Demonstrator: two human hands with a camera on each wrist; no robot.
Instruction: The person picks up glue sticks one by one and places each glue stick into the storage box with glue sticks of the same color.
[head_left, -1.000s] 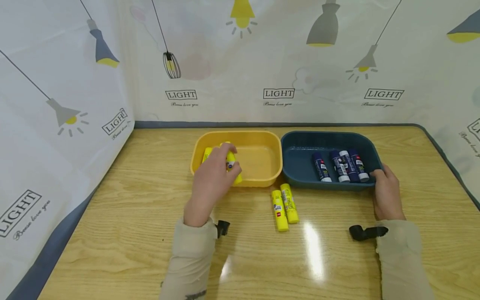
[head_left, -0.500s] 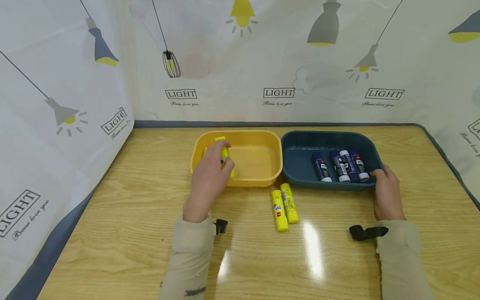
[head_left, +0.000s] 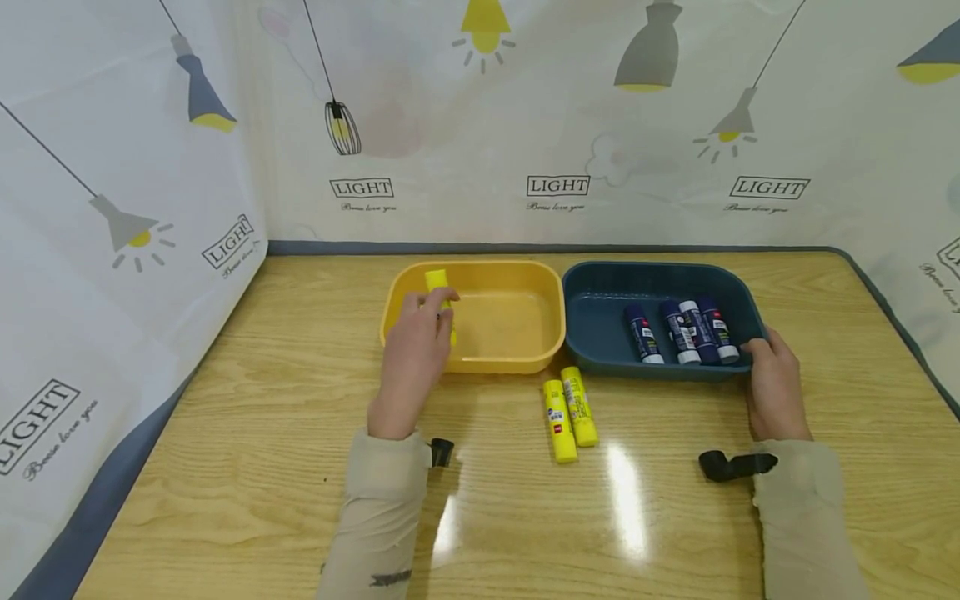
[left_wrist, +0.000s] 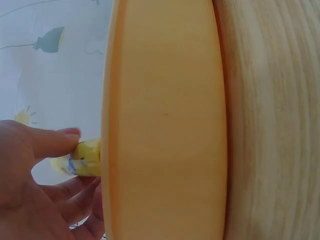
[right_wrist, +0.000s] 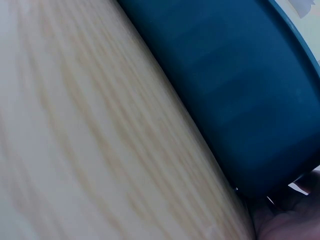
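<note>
My left hand (head_left: 415,354) pinches a yellow glue stick (head_left: 437,280) at the left end of the yellow tray (head_left: 517,325). In the left wrist view the thumb and fingers hold the glue stick (left_wrist: 89,159) just behind the tray's rim; its lower part is hidden. My right hand (head_left: 776,387) grips the right front corner of the dark blue tray (head_left: 600,321), thumb on the rim. Several navy glue sticks (head_left: 643,333) with white ends lie inside that tray. Two more yellow glue sticks (head_left: 558,421) lie side by side on the table before the trays.
Both trays stand end to end near the back of the wooden table (head_left: 247,400). Behind them hangs a white curtain (head_left: 465,150) printed with lamps. Black wrist mounts (head_left: 441,452) show at both sleeves.
My left hand has moved a little left inside the yellow tray with the glue stick, which now stands farther left. The right hand and the blue tray keep their place.
</note>
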